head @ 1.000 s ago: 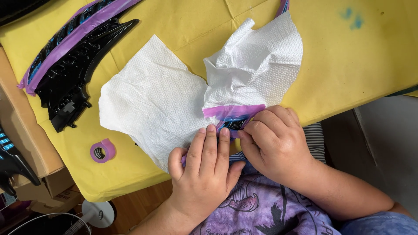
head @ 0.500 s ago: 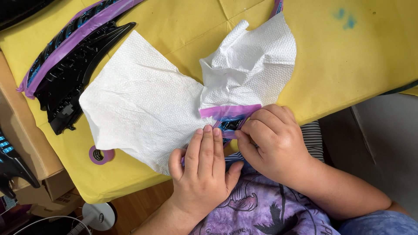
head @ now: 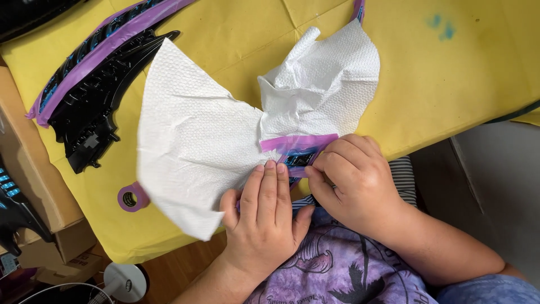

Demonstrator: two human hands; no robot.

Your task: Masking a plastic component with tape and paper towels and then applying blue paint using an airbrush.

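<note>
- Down at the near edge of the yellow-covered worktop point(head: 461, 84), both hands are bunched tight around one small spot.
- Left hand point(head: 264, 217) lies flat, fingers point(head: 269, 186) straight and pressed together, tips pinning the white paper towel point(head: 197, 146) against the piece beneath; nothing is gripped in it.
- Right hand point(head: 357, 183) is curled, fingers bent in and pinching the end of a purple tape strip point(head: 298, 142) right beside the left fingertips.
- That tape runs across the towel's pinched waist, and just under it a sliver of a black-and-blue part point(head: 295, 160) peeks out between the two hands; most of it is hidden by paper and fingers.
- The towel fans out wide to the left and crumples upward to the right, lying on the yellow cover.
- Well off to the upper left lies a black plastic trim piece point(head: 93, 115), with a purple-taped blue one point(head: 107, 50) alongside it.
- A purple tape roll point(head: 130, 198) sits near the worktop's edge, partly tucked under the towel's lower corner.
- A cardboard box point(head: 25, 186) stands at the left edge.
</note>
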